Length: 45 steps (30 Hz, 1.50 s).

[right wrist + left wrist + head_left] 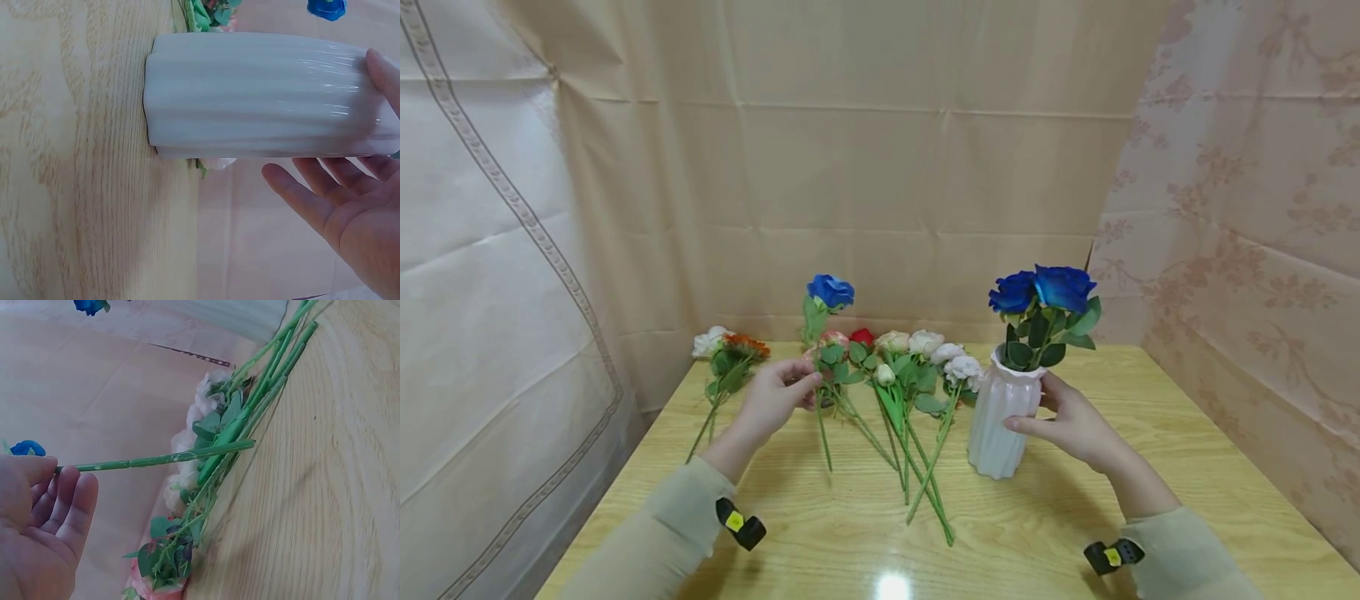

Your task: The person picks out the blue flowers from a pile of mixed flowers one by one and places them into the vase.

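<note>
My left hand [778, 396] pinches the green stem of a blue rose [831, 290] between thumb and fingers. The rose stands upright, bloom on top, and its bare stem [156, 461] juts out below the fingers in the left wrist view. On the right, a white ribbed vase [1000, 425] stands on the table with two blue roses [1052, 290] and their leaves in its mouth. My right hand [1078, 425] holds the vase near its upper part, thumb across the front and fingers round the far right side. In the right wrist view the vase's base meets the wood.
Several artificial flowers lie between the hands: pink, red, cream and pale lilac blooms [962, 371], with green stems [928, 475] crossing toward me. A white flower [709, 342] and an orange flower [748, 346] lie at the left. Cloth hangs behind the wooden table [820, 533].
</note>
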Available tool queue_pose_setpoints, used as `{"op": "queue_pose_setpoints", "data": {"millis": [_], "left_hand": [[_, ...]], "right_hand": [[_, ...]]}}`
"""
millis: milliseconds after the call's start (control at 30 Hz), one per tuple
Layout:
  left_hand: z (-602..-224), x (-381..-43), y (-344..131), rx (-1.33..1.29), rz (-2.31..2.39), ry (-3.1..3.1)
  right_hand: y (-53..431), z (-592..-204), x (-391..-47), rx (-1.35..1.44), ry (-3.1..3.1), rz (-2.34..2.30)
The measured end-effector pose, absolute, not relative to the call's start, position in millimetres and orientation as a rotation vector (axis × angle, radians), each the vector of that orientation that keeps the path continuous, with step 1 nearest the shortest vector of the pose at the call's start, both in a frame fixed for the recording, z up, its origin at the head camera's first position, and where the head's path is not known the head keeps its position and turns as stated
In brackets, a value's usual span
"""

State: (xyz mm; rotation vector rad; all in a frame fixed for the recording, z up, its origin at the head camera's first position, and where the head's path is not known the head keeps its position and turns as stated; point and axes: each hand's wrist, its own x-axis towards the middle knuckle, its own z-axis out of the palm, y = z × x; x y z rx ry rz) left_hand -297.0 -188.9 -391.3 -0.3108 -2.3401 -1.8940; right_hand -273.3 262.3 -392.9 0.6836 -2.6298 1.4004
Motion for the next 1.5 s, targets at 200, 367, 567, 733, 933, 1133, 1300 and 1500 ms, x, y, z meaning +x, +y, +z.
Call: {"op": "queue_pose_setpoints", "data": {"millis": [200, 367, 567, 733, 933, 1133, 1300, 1500], "left_hand": [[-393.6, -296.8, -181.7, -0.336, -1.916, -2.337], [-393.8, -296.2, -176.2, -0.355, -1.922, -2.338], [-393.0, -295.5, -167.8, -0.392, -1.889, -2.356], [-394.0, -294.5, -162.4, -0.411, -1.9, -2.35], [-393.2, -290.6, -157.1, -0.429, -1.923, -2.35], [-393.4, -287.6, -152.4, -0.474, -1.952, -2.342], [-395.2, -287.3, -150.6, -0.511, -1.961, -2.343], [-395.4, -285.7, -148.3, -0.503, -1.95, -2.362]], "right_hand": [[264.2, -388.9, -271.0, 0.706, -2.613, 1.4], [267.8, -384.3, -268.5, 0.675, -2.592, 1.407], [268.6, -375.6, -262.1, 0.62, -2.461, 1.38], [266.1, -370.4, -256.3, 0.514, -2.269, 1.286], [257.2, -358.0, -241.9, 0.518, -2.037, 1.215], [245.0, -348.3, -228.6, 0.661, -1.911, 1.193], [241.3, -358.5, -236.4, 0.844, -1.814, 1.184], [216.3, -351.3, -226.1, 1.033, -1.786, 1.214]]}}
